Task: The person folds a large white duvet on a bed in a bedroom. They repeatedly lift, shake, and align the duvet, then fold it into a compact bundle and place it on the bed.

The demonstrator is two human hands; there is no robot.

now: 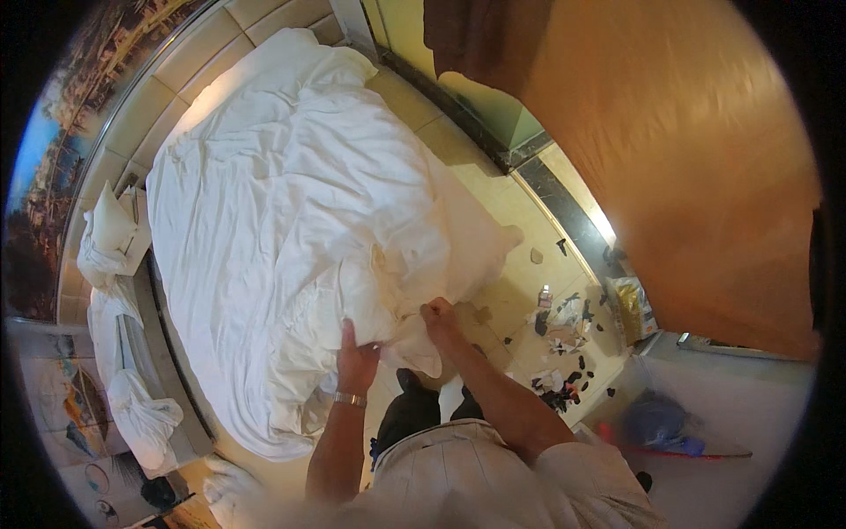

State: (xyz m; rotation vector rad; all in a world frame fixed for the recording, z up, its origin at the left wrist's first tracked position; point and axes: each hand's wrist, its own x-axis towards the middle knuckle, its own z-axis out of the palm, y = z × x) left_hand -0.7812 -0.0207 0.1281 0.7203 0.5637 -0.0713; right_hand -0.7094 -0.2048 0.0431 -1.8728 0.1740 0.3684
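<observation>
A white duvet in its cover (357, 172) lies rumpled across the bed and hangs over its near edge. At that edge my left hand (359, 360), with a metal-band watch on the wrist, grips the bunched white cloth, thumb on top. My right hand (439, 321) is closed on a fold of the same cloth a little to the right. Between and below the hands, a loose flap (413, 347) hangs down. The fingers of my left hand are partly hidden by the fabric.
Dark scraps and torn paper litter (562, 337) the tiled floor at right. A padded headboard (192, 73) runs behind the bed. White cloths (139, 410) drape a bench at left. A large brown panel (674, 165) fills the upper right. A blue plastic bag (654, 420) lies lower right.
</observation>
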